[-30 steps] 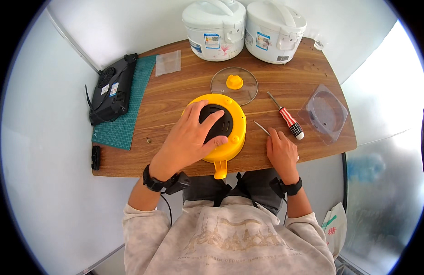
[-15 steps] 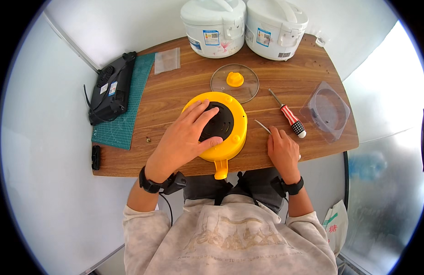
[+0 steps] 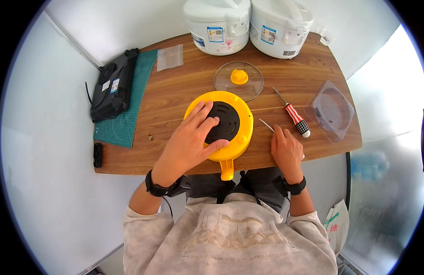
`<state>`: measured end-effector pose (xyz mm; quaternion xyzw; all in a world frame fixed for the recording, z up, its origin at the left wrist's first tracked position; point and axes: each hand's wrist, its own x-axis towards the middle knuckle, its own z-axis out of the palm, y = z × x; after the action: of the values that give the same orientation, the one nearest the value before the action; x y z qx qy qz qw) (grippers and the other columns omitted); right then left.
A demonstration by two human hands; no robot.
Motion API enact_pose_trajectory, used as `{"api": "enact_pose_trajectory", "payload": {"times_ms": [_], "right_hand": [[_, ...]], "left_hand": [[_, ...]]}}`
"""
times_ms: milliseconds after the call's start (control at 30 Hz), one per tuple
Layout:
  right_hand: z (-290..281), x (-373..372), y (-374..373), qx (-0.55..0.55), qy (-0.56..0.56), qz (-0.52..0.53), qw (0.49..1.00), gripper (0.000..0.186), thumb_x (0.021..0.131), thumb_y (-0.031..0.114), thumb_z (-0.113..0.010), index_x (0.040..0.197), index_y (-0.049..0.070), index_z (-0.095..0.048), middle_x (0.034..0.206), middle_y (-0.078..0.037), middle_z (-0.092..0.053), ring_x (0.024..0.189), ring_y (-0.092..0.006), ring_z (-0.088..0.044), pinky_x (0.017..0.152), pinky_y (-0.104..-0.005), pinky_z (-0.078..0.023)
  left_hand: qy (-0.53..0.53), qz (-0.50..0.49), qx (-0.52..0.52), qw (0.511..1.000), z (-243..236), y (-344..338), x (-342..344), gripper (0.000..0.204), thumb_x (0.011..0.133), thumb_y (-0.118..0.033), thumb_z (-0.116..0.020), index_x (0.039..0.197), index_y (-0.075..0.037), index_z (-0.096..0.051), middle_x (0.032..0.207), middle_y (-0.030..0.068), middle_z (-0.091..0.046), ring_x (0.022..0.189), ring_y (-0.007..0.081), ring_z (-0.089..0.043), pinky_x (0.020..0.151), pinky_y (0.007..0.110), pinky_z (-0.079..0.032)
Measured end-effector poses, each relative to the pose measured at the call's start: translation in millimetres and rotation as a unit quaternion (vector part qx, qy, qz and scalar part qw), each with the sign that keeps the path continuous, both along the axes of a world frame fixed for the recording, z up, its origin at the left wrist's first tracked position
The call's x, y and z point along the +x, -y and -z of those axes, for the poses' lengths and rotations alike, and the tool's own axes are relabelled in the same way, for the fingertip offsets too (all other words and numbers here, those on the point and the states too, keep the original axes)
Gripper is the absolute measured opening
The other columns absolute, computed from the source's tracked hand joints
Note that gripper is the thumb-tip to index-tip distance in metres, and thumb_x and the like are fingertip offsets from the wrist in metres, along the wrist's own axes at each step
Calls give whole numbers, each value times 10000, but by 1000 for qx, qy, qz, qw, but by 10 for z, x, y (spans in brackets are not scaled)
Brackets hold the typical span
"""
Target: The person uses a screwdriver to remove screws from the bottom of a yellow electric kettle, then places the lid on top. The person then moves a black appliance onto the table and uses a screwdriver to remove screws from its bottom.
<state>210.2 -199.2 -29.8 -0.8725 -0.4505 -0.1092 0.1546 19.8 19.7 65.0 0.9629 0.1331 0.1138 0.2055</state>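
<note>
A yellow electric pot (image 3: 245, 137) stands upside down near the table's front edge, its yellow handle (image 3: 227, 170) pointing toward me. On its upturned bottom is a round black base (image 3: 229, 120) with vent slots. My left hand (image 3: 191, 135) rests across that base and the yellow rim, fingers spread. To the right of the pot, my right hand (image 3: 287, 149) lies low over the table, closed around a thin screwdriver. The screwdriver's metal shaft (image 3: 266, 124) sticks out past the fingers toward the pot; most of its handle is hidden under the hand.
Beyond the pot lies a glass lid (image 3: 224, 83) with a yellow knob. A striped screwdriver (image 3: 296, 118) and a clear plastic tray (image 3: 332, 112) are at right. Two white rice cookers (image 3: 218, 30) stand behind. A black appliance (image 3: 114, 87) sits on a green mat (image 3: 142, 82); a small screw (image 3: 150, 137) lies left.
The whole view has shifted slightly, so the table things appear a little farther right. Both hands keep nearly the same places: left on the pot's base, right at the thin screwdriver.
</note>
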Motion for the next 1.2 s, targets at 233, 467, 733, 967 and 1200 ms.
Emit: {"api": "enact_pose_trajectory", "payload": {"times_ms": [233, 467, 733, 967, 1200], "right_hand": [[12, 20, 6, -2, 1, -6, 1000, 226, 915, 137, -643, 1135, 87, -634, 802, -83, -585, 691, -272, -654, 601, -385, -528], [34, 12, 3, -10, 3, 4, 1000, 236, 916, 139, -638, 1148, 95, -637, 801, -81, -590, 710, -266, -659, 606, -395, -529], [32, 10, 11, -18, 5, -1, 1000, 235, 925, 137, -631, 1156, 95, -634, 810, -87, -591, 720, -270, -657, 611, -398, -528], [26, 0, 0, -8, 4, -5, 1000, 235, 924, 130, -631, 1156, 94, -631, 816, -90, -590, 728, -269, -657, 613, -404, -522], [17, 6, 19, -3, -1, -6, 1000, 247, 917, 129, -634, 1162, 93, -629, 819, -91, -594, 722, -274, -655, 616, -403, -526]], "left_hand": [[46, -3, -29, 999, 64, 26, -9, 407, 877, -363, -765, 1071, -10, -703, 1485, 223, -499, 1433, 375, -416, 1149, 428, -389], [103, -16, -21, 994, 128, 49, 2, 317, 863, -270, -780, 1063, -33, -715, 1433, 177, -563, 1370, 339, -502, 1114, 420, -432], [249, -82, -54, 964, 52, -54, -296, 247, 918, -174, -709, 1146, -81, -695, 1215, 127, -676, 1192, 304, -613, 1022, 407, -487], [62, -317, -38, 946, 603, -923, -1218, 250, 913, -104, -713, 1155, -47, -691, 1055, 134, -669, 902, 252, -675, 811, 347, -541], [-1, -320, -64, 945, 909, -1000, -1427, 231, 878, -98, -753, 1097, -35, -719, 1021, 139, -673, 863, 249, -673, 756, 351, -536]]}}
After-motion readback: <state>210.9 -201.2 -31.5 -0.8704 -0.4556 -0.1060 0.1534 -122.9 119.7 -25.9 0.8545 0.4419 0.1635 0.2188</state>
